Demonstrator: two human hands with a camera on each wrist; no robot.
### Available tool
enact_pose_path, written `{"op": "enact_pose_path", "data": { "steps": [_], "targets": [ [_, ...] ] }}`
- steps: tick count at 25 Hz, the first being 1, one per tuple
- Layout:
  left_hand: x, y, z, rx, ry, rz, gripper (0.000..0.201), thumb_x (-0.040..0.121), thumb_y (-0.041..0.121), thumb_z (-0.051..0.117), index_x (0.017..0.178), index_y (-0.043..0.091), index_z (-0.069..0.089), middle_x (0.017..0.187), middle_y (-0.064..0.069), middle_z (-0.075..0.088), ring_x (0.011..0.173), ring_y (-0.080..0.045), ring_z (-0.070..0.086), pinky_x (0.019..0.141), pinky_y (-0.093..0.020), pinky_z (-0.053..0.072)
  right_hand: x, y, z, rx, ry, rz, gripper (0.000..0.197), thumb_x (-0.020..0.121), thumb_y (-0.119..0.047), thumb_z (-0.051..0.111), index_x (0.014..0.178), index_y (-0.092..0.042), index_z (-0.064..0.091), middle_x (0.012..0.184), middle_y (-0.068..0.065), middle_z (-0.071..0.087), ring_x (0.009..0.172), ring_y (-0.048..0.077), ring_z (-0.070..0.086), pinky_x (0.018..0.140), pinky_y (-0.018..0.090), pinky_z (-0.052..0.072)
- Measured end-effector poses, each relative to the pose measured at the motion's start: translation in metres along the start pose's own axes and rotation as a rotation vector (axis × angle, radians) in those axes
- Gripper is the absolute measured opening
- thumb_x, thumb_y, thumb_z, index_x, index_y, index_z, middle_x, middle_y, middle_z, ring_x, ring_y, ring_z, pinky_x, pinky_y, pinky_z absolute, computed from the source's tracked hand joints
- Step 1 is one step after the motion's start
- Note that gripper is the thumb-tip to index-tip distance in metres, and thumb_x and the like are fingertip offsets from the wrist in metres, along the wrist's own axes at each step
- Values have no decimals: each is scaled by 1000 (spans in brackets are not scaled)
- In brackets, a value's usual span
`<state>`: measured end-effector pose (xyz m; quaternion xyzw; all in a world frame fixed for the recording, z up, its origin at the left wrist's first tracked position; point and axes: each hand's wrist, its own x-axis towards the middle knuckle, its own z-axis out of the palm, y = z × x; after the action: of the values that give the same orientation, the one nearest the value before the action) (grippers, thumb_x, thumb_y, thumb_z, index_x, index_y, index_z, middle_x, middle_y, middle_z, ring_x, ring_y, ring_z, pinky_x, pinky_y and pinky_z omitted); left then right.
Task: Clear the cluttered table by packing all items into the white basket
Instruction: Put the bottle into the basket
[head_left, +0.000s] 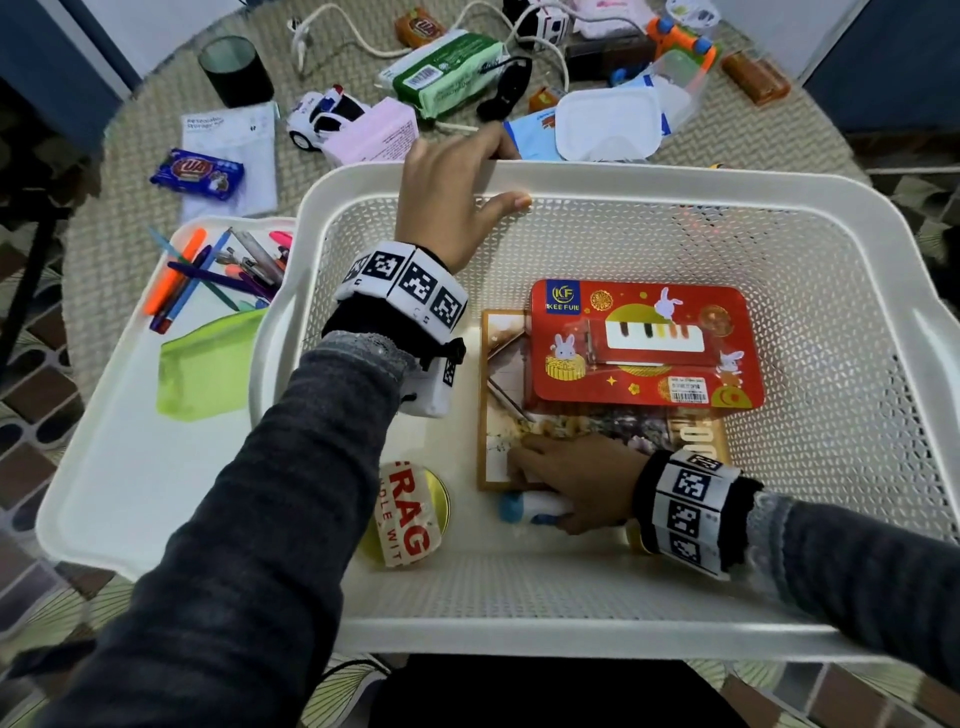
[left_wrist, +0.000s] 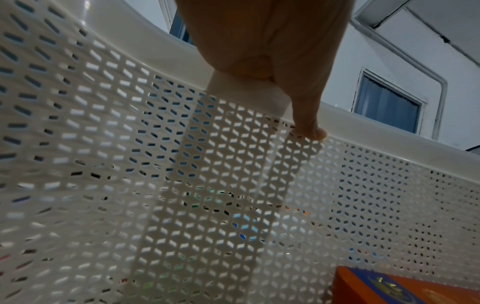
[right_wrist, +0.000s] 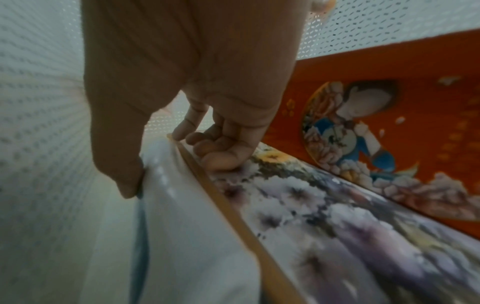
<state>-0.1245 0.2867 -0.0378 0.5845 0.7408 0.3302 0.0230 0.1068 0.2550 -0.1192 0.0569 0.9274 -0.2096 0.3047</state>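
Note:
The white perforated basket (head_left: 675, 179) stands in front of me. My left hand (head_left: 467, 187) grips its far rim, thumb (left_wrist: 306, 115) inside against the mesh wall (left_wrist: 155, 144). Inside lie a red tin (head_left: 644, 343) on top of a flowery flat box (head_left: 504, 364), and a roll of tape (head_left: 410, 514) on a gold lid. My right hand (head_left: 535, 488) is down in the basket and holds a white tube with a blue cap (head_left: 524, 506) against the box's near edge. In the right wrist view the thumb presses the tube (right_wrist: 187, 226) while the curled fingers rest on the box (right_wrist: 337, 216).
A white tray (head_left: 104, 493) at the left holds pens (head_left: 218, 275) and a green pouch (head_left: 208, 364). Beyond the basket lie a toy police car (head_left: 327, 117), a pink pack (head_left: 374, 135), green tissues (head_left: 447, 73), a dark cup (head_left: 236, 70), a blue snack (head_left: 197, 174) and a white container (head_left: 608, 124).

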Motion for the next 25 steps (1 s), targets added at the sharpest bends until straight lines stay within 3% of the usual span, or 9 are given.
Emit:
{"op": "enact_pose_path", "data": {
  "steps": [4,7,12,15,17,21,25],
  "targets": [
    [0,0,1,-1,3,-7,36,80,41,71,101,15,59,100,5,65,86,-10,46,71,-25,17,4,-4,-2,-137,-25,-13,67,77,-38,73,128,-22,32,125,2,42,82,17,47,62,29,41],
    [0,0,1,-3,7,-7,35,80,39,71,101,15,59,100,5,65,86,-8,44,70,-25,16,5,-6,4,-238,-22,-9,68,79,-35,70,131,-21,27,128,7,38,75,17,42,59,30,44],
    [0,0,1,-16,20,0,33,80,37,71,102,15,59,101,5,64,87,-8,43,72,-24,17,5,-2,5,-198,-26,-19,69,77,-38,73,129,-23,30,128,5,38,90,22,53,69,36,52],
    [-1,0,0,-14,15,2,34,81,37,71,103,15,59,102,5,65,87,-8,43,73,-24,17,2,-1,-6,23,-11,-3,60,80,-46,69,126,-24,39,124,0,45,101,21,53,82,36,50],
    [0,1,0,-10,5,-4,34,81,37,71,103,15,59,102,5,65,87,-7,43,74,-24,18,0,-1,-16,110,14,8,49,85,-47,63,124,-23,44,119,-1,51,98,17,53,85,34,49],
    [-1,4,-4,0,-31,-25,31,81,35,72,101,16,59,101,5,65,86,-7,44,74,-24,17,-4,-2,-42,256,109,10,33,91,-41,59,119,-24,54,100,-7,59,80,6,53,67,14,41],
    [2,16,-10,52,-95,-86,22,83,35,69,95,20,59,95,7,64,92,-18,56,81,-27,22,-19,4,-75,347,339,34,24,91,-34,61,112,-24,59,84,-13,56,69,0,51,61,13,37]
  ]
}}
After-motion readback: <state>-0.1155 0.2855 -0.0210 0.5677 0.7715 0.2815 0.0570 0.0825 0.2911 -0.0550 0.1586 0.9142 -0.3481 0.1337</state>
